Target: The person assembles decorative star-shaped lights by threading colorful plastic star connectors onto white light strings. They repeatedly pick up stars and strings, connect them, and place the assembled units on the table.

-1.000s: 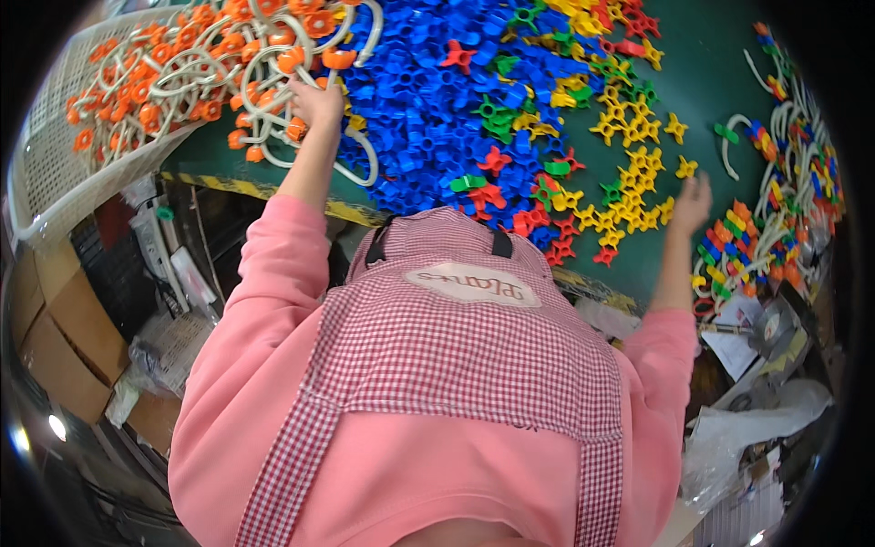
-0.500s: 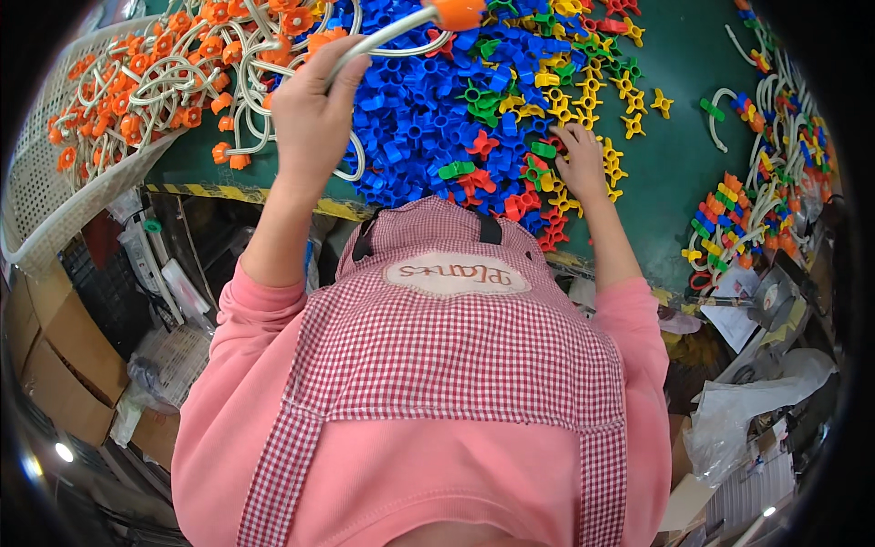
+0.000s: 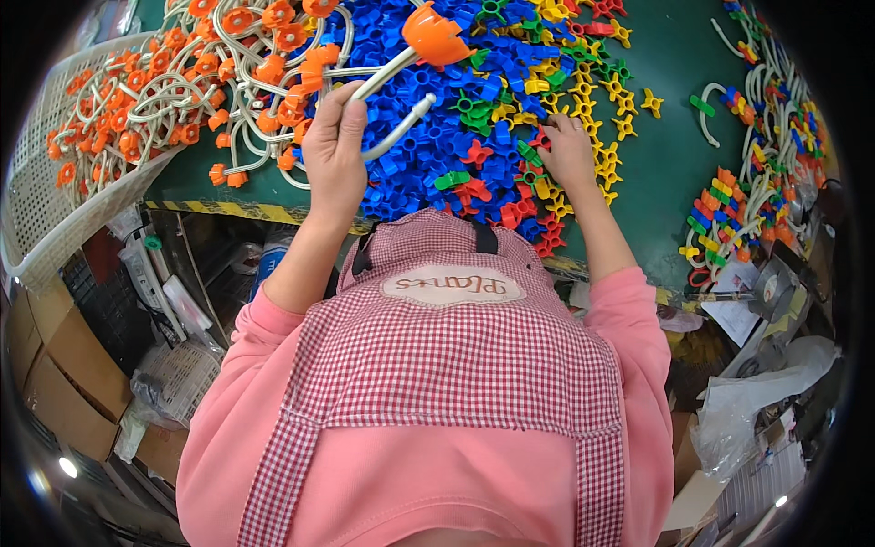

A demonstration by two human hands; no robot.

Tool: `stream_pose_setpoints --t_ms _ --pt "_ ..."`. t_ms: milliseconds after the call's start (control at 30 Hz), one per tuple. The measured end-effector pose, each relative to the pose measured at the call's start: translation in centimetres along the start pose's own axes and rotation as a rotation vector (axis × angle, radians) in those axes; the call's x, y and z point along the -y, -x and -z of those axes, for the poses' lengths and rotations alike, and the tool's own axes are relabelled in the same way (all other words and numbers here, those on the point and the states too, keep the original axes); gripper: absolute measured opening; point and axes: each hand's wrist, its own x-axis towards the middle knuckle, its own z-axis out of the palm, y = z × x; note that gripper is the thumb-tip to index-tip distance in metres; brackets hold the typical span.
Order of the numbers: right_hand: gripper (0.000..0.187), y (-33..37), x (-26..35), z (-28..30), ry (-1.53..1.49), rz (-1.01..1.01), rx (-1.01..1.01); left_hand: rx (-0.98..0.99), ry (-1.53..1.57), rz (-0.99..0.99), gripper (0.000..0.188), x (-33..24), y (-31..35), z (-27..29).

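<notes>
My left hand point(image 3: 336, 150) is closed on a white braided cord point(image 3: 387, 73). An orange tulip-shaped plastic cap point(image 3: 434, 36) sits on the cord's upper end, and the cord's bare tip point(image 3: 422, 105) curls out to the right over a heap of blue plastic pieces point(image 3: 401, 169). At the heap's right side, my right hand point(image 3: 570, 155) has its fingers bent down, with the fingertips at a red plastic piece point(image 3: 543, 139). Right beside that lies a green piece point(image 3: 529, 153). The undersides of the right fingers are hidden.
A white perforated basket point(image 3: 46, 219) at the left holds many orange-capped cords point(image 3: 128, 109). Yellow three-armed pieces point(image 3: 606, 164) lie right of the heap on the green table point(image 3: 679, 173). Cords strung with coloured pieces point(image 3: 729, 210) lie along the far right. Striped tape marks the table's front edge.
My left hand has moved right and down with the cord, so its orange cap and bare tip now show fully. My right hand has shifted slightly left at the small pieces.
</notes>
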Motion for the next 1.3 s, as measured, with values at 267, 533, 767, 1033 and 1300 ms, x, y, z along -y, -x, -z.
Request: stream_pose_setpoints --t_ms 267,533,767,1033,1300 --pt "0.017 -0.7 -0.7 2.3 0.121 -0.234 -0.082 -0.009 0.104 0.100 0.024 0.3 1.0 0.2" --pt "0.022 -1.5 -0.6 1.1 0.255 -0.372 -0.006 0.039 0.180 0.181 0.021 0.5 1.0 -0.3" --pt "0.020 -2.8 2.4 1.5 -0.265 -0.041 -0.078 0.066 0.253 0.240 0.022 0.2 0.5 -1.5" --pt "0.029 1.7 1.1 1.8 -0.498 -0.175 -0.133 0.075 0.243 0.312 0.021 0.4 0.9 -2.2" --pt "0.029 4.9 0.0 2.5 -0.334 -0.408 -0.135 0.138 0.286 0.322 0.020 0.0 0.6 -3.2"
